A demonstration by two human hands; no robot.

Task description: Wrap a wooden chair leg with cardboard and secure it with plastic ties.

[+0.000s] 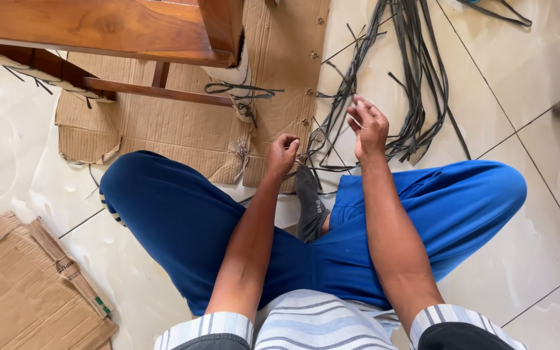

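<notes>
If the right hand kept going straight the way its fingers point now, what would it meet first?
Most likely the bundle of dark strips lying on the tiled floor just beyond the right hand. Its fingers point up and away from the body, but depth is unclear.

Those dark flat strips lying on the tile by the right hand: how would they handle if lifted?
The dark strips probably flop and trail: they lie in loose curves and kinks. They look thin and flat, so likely light. Being tangled together, one pulled by the right hand may drag others along.
</notes>
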